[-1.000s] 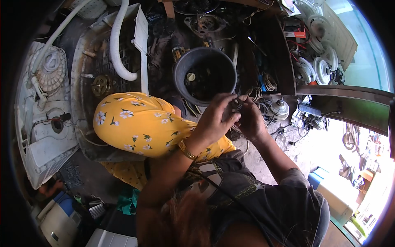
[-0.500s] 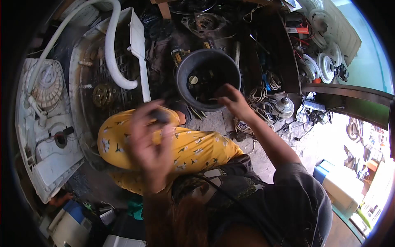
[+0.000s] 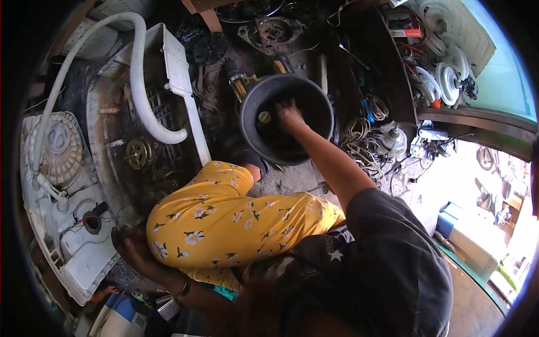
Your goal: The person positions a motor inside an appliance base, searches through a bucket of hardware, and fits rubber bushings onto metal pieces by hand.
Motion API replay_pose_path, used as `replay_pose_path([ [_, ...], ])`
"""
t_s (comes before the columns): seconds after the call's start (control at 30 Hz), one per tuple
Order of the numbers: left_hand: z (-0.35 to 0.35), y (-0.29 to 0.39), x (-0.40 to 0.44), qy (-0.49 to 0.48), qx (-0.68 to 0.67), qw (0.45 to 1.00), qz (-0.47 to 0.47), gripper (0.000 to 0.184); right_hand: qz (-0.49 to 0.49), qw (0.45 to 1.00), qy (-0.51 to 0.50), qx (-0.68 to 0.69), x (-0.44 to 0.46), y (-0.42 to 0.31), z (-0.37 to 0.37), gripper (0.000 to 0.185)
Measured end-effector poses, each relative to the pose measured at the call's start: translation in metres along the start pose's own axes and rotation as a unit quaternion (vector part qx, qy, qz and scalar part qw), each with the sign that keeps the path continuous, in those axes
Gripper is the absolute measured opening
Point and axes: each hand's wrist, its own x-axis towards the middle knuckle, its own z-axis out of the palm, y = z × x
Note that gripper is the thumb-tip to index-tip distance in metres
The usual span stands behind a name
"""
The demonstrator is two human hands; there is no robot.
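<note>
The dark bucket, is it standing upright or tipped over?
Upright: the bucket has its round opening facing up, with the right hand inside.

Right hand [image 3: 291,117] in bucket [image 3: 286,87], right of cap [image 3: 264,117]. Power tool [image 3: 239,86] beside bucket's far-left rim; hose [image 3: 138,84] farther left. Coiled cables [image 3: 355,135] right.

Head view, forward, down; dark rim hardly readable.

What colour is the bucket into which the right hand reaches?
The bucket is dark grey; it shows best in the head view.
</note>
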Motion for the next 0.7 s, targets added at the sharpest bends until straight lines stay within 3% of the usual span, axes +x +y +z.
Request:
replay_pose_path([
  [0.13, -0.016, -0.025, 0.015, 0.050, -0.071, 0.994, -0.073, 0.040, 0.048, 0.994, -0.019, 0.097, -0.025, -0.029, -0.045, 0.043],
  [0.2, -0.049, -0.060, 0.041, -0.094, -0.145, 0.977, -0.122, 0.036, 0.020, 0.994, -0.003, 0.106, -0.039, -0.034, -0.053, 0.034],
  [0.27, -0.052, -0.084, 0.062, -0.234, -0.204, 0.931, -0.192, 0.031, 0.004, 0.987, -0.056, 0.148, -0.067, -0.056, -0.074, 0.024],
  [0.3, -0.037, -0.095, 0.075, -0.299, -0.224, 0.898, -0.233, 0.029, -0.063, 0.994, 0.014, 0.087, -0.078, -0.062, -0.032, 0.024],
  [0.33, -0.021, -0.105, 0.087, -0.361, -0.241, 0.859, -0.272, 0.027, -0.096, 0.978, -0.062, 0.174, -0.088, -0.070, -0.054, 0.025],
  [0.4, 0.017, -0.123, 0.089, -0.395, -0.198, 0.838, -0.321, 0.023, -0.096, 0.971, -0.016, 0.217, -0.101, -0.077, -0.048, 0.028],
  [0.47, 0.057, -0.144, 0.091, -0.426, -0.135, 0.809, -0.381, 0.027, -0.002, 0.964, 0.021, 0.264, -0.101, -0.081, -0.075, 0.031],
  [0.6, 0.147, -0.161, 0.064, -0.526, 0.118, 0.783, -0.311, 0.033, 0.176, 0.931, 0.113, 0.299, -0.088, -0.064, -0.083, 0.056],
  [0.67, 0.178, -0.178, 0.056, -0.525, 0.157, 0.767, -0.333, 0.038, 0.305, 0.891, 0.061, 0.331, -0.076, -0.051, -0.068, 0.062],
  [0.7, 0.187, -0.192, 0.058, -0.534, 0.174, 0.759, -0.329, 0.039, 0.316, 0.876, 0.057, 0.360, -0.071, -0.040, -0.062, 0.061],
])
